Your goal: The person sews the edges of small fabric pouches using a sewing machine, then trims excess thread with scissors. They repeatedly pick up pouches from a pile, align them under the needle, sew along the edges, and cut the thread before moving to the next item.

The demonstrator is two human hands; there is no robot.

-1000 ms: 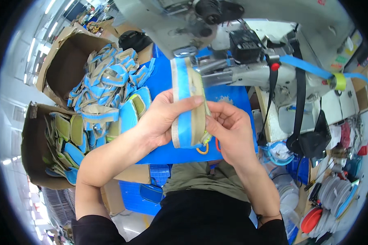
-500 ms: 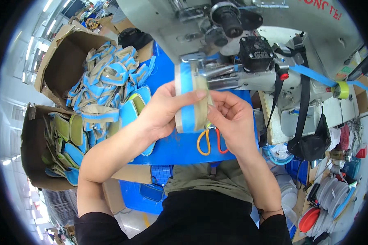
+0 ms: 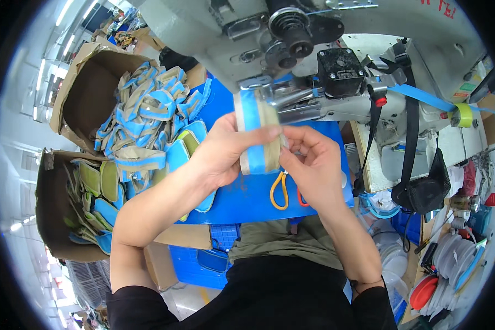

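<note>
A beige fabric band with a blue stripe [image 3: 251,110] reaches down from the presser foot [image 3: 253,82] of the sewing machine [image 3: 209,30]. My left hand [image 3: 228,151] grips its left side, thumb laid across the front. My right hand [image 3: 313,165] pinches the right edge with curled fingers. Scissors [image 3: 280,201] with orange and red handles lie below the band on the blue work surface [image 3: 242,201], partly hidden by my right hand.
At left, two cardboard boxes [image 3: 55,192] hold beige-blue strips [image 3: 151,110] and green-blue padded pieces [image 3: 110,181], which spill rightward. A black motor box [image 3: 340,71], hanging straps and a blue tape [image 3: 423,96] are at right, with stacked discs [image 3: 451,256] lower down.
The band's lower end has risen over the last second, uncovering more of the scissor handles. Both hands still grip it, with my right hand shifted slightly right.
</note>
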